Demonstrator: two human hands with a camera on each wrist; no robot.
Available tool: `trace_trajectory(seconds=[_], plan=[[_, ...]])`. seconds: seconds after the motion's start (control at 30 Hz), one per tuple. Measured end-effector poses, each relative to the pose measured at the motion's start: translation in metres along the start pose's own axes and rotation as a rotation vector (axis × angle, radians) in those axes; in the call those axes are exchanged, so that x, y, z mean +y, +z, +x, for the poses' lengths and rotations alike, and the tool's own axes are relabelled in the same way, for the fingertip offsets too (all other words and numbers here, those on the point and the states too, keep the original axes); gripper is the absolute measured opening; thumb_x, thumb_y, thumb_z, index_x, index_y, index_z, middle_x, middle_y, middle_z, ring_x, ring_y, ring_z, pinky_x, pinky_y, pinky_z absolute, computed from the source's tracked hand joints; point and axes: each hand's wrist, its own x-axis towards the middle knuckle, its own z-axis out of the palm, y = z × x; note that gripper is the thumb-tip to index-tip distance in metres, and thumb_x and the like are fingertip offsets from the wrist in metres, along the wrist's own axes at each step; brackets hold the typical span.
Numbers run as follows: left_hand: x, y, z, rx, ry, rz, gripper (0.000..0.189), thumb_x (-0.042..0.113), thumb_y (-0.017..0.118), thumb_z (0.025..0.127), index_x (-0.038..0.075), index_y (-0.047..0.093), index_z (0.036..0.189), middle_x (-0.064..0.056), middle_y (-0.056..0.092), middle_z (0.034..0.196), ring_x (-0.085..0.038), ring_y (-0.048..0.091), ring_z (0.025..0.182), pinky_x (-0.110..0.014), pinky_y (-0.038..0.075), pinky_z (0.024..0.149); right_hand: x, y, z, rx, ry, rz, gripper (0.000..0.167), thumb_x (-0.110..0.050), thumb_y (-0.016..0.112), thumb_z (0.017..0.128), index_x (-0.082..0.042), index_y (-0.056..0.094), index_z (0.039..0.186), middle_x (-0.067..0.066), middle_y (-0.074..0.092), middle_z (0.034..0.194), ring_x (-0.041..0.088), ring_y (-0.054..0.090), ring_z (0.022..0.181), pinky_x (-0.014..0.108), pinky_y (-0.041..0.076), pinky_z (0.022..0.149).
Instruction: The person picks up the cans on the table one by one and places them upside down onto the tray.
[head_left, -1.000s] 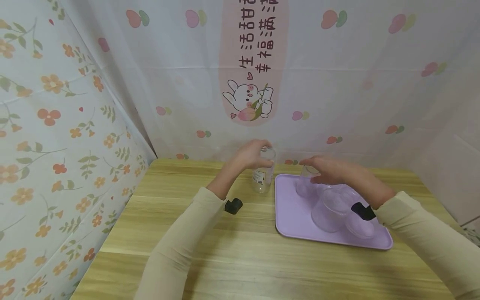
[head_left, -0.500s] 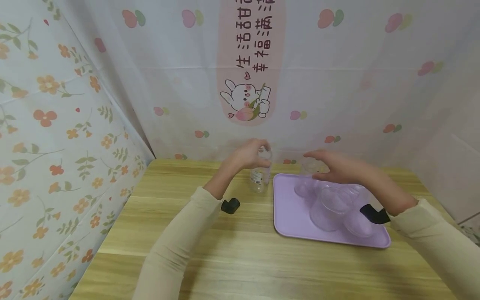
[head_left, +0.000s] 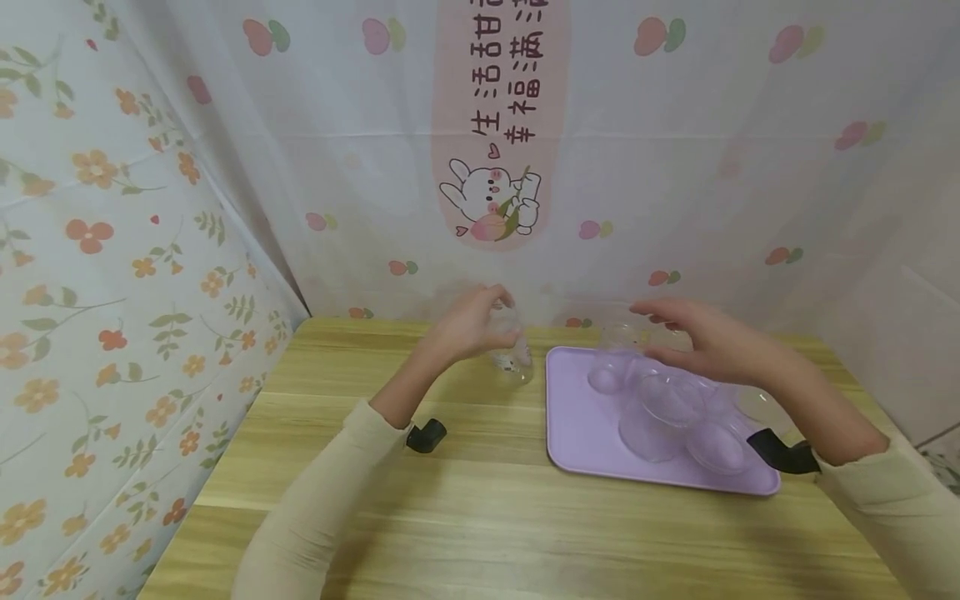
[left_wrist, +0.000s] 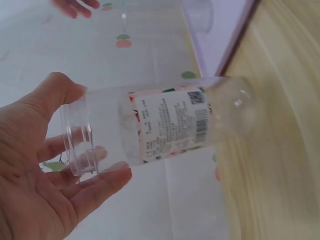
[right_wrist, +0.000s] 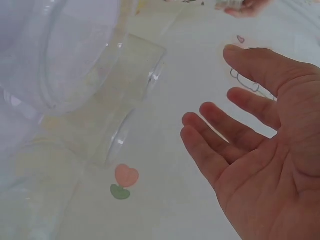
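My left hand [head_left: 468, 327] grips a clear plastic jar [left_wrist: 172, 122] around its threaded neck, thumb on one side and fingers on the other. The jar has no lid on its mouth and carries a printed label with a barcode. In the head view it leans to the left, its base at the wooden table just left of the tray. My right hand [head_left: 723, 340] hovers over the back of the purple tray [head_left: 581, 450], fingers loosely bent and apart. Nothing lies in that hand; clear containers [right_wrist: 60, 55] are close to it in the right wrist view.
Several transparent containers crowd the tray, among them a large one [head_left: 651, 429] and a small round one [head_left: 604, 377]; their outlines overlap. A patterned curtain [head_left: 360, 167] hangs right behind the table [head_left: 480, 517], and a floral one [head_left: 112, 292] borders the left side.
My left hand has moved left and toward me, tipping the jar's top leftward. My right hand has drawn away to the right from the clear container at the tray's back left.
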Motion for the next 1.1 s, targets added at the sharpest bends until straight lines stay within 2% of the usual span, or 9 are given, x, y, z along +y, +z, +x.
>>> trace_trajectory(seconds=[0.17, 0.3, 0.4, 0.5, 0.6, 0.77, 0.97, 1.1], plan=[[-0.010, 0.003, -0.016, 0.058, -0.010, -0.034, 0.046, 0.027, 0.076, 0.090, 0.002, 0.061, 0.126, -0.014, 0.062, 0.127, -0.028, 0.055, 0.122, -0.041, 0.047, 0.101, 0.006, 0.002, -0.012, 0.041, -0.045, 0.010, 0.059, -0.008, 0.079, 0.090, -0.002, 0.052, 0.142, 0.014, 0.060, 0.134, 0.034, 0.064, 0.111, 0.049, 0.055, 0.090], [-0.020, 0.006, -0.031, 0.106, -0.003, -0.083, 0.048, 0.025, 0.079, 0.089, 0.001, 0.061, 0.126, -0.013, 0.062, 0.128, -0.030, 0.056, 0.120, -0.041, 0.048, 0.101, 0.009, 0.002, -0.023, 0.073, -0.047, 0.046, 0.062, -0.005, 0.079, 0.088, -0.004, 0.052, 0.143, 0.012, 0.058, 0.137, 0.033, 0.062, 0.114, 0.022, 0.050, 0.096], [-0.030, 0.009, -0.044, 0.139, -0.019, -0.141, 0.050, 0.024, 0.080, 0.089, 0.001, 0.061, 0.129, -0.012, 0.062, 0.130, -0.033, 0.059, 0.117, -0.043, 0.050, 0.099, 0.010, 0.003, -0.031, 0.103, -0.038, 0.088, 0.062, -0.002, 0.079, 0.087, -0.003, 0.052, 0.143, 0.011, 0.057, 0.138, 0.032, 0.060, 0.116, 0.009, 0.041, 0.097], [-0.041, 0.013, -0.058, 0.164, -0.060, -0.225, 0.051, 0.024, 0.081, 0.089, 0.004, 0.060, 0.131, -0.011, 0.062, 0.132, -0.035, 0.062, 0.115, -0.044, 0.054, 0.094, 0.009, 0.006, -0.036, 0.130, -0.023, 0.118, 0.062, 0.002, 0.079, 0.086, -0.004, 0.053, 0.142, 0.008, 0.057, 0.138, 0.030, 0.060, 0.117, 0.010, 0.042, 0.097], [-0.053, 0.016, -0.069, 0.189, -0.088, -0.324, 0.050, 0.022, 0.081, 0.090, 0.007, 0.060, 0.133, -0.011, 0.062, 0.133, -0.036, 0.063, 0.114, -0.043, 0.057, 0.090, 0.009, 0.010, -0.042, 0.161, -0.004, 0.135, 0.064, 0.004, 0.079, 0.085, -0.006, 0.053, 0.143, 0.006, 0.058, 0.137, 0.023, 0.061, 0.117, 0.011, 0.044, 0.096], [-0.069, 0.014, -0.081, 0.214, -0.080, -0.474, 0.048, 0.018, 0.081, 0.089, 0.008, 0.062, 0.132, -0.015, 0.063, 0.130, -0.040, 0.064, 0.114, -0.045, 0.059, 0.086, 0.012, 0.014, -0.054, 0.213, -0.007, 0.194, 0.067, 0.011, 0.076, 0.085, -0.008, 0.053, 0.144, 0.004, 0.059, 0.135, 0.008, 0.059, 0.119, 0.013, 0.045, 0.096], [-0.078, 0.009, -0.094, 0.235, -0.088, -0.576, 0.046, 0.015, 0.080, 0.090, 0.005, 0.062, 0.132, -0.017, 0.063, 0.128, -0.039, 0.065, 0.110, -0.044, 0.060, 0.083, 0.014, 0.018, -0.065, 0.260, 0.009, 0.258, 0.068, 0.016, 0.073, 0.084, -0.007, 0.053, 0.144, -0.002, 0.059, 0.135, 0.007, 0.059, 0.119, 0.013, 0.045, 0.095], [-0.082, 0.007, -0.102, 0.257, -0.111, -0.626, 0.045, 0.013, 0.079, 0.091, 0.005, 0.062, 0.132, -0.015, 0.063, 0.129, -0.039, 0.066, 0.109, -0.039, 0.060, 0.082, 0.015, 0.021, -0.072, 0.275, 0.016, 0.299, 0.065, 0.018, 0.071, 0.085, -0.002, 0.052, 0.144, 0.000, 0.060, 0.134, 0.009, 0.060, 0.118, 0.015, 0.047, 0.095]])
